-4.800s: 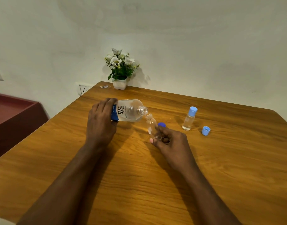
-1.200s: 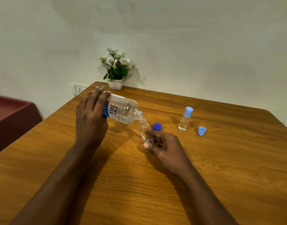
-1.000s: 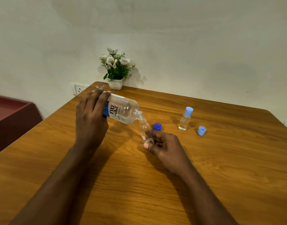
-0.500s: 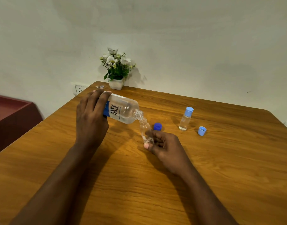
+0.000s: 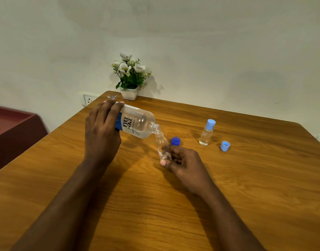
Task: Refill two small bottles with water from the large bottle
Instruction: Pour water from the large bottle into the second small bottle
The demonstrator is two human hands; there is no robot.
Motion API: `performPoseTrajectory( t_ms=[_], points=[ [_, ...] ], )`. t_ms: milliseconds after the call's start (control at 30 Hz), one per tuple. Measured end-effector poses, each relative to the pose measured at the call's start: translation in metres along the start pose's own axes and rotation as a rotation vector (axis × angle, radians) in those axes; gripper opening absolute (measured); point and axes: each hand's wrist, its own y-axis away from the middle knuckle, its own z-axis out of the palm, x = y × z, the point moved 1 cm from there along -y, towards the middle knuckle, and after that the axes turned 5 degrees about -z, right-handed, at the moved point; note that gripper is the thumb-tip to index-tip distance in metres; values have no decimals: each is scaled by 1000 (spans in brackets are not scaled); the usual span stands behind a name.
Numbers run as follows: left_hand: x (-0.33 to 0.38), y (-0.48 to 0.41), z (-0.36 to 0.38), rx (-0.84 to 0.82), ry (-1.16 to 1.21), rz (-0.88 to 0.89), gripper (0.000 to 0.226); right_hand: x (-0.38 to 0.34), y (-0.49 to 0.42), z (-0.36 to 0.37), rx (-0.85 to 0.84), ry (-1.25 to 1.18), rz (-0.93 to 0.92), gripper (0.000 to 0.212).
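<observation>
My left hand (image 5: 101, 134) grips the large clear bottle (image 5: 137, 124) with the blue-and-white label, tilted down to the right, its open mouth against the neck of a small clear bottle (image 5: 162, 145). My right hand (image 5: 182, 163) holds that small bottle near its base, just above the wooden table (image 5: 246, 187). A second small bottle (image 5: 207, 132) with a light blue cap stands upright further right, some clear liquid in it. A dark blue cap (image 5: 175, 141) lies behind my right hand and a light blue cap (image 5: 225, 146) lies to the right of the second bottle.
A white pot of artificial flowers (image 5: 129, 78) stands at the table's far edge by the wall. A wall socket (image 5: 88, 100) sits left of the table corner, and a dark red cabinet (image 5: 12, 131) stands at the left.
Since 4.8 s ago the large bottle's base has risen, so it tilts more steeply into the small bottle. Over the last second both hands and bottles have barely moved.
</observation>
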Motion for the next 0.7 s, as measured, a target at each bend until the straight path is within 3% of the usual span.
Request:
performPoseTrajectory(
  t_ms=[700],
  points=[
    [-2,0,2,4,5,7,61,-1,0,0,-13,-27,-37,32]
  ],
)
